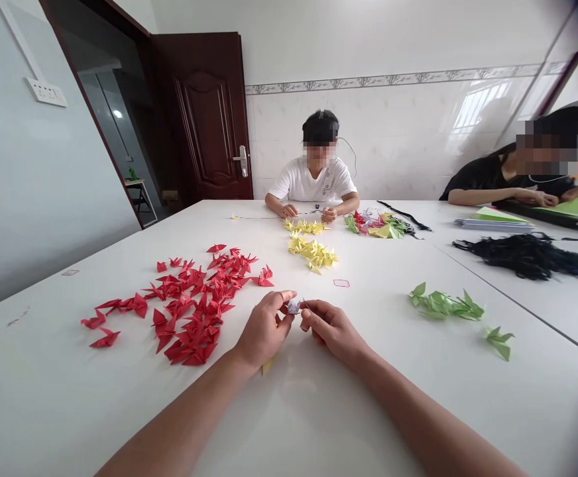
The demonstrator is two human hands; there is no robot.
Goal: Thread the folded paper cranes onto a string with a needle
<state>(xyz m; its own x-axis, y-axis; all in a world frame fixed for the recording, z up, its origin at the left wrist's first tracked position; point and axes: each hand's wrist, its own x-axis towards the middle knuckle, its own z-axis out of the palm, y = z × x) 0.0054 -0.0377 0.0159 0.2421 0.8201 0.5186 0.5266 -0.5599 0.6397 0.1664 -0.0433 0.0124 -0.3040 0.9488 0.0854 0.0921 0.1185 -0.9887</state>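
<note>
Over the middle of the table, my left hand is closed, pinching a small pale white-lavender folded paper crane between thumb and fingers. Close beside it on the right, my right hand is closed in a pinch. A thin dark needle-like thing shows at its fingertips, pointing toward the crane; most of it is hidden. Under my left wrist a yellow paper piece lies partly covered. To the left of my hands spreads a pile of red paper cranes.
Yellow cranes and green cranes lie on the white table. Across sits a person in white beside a mixed-colour pile. At right are black tassels, a paper stack and another person's arm.
</note>
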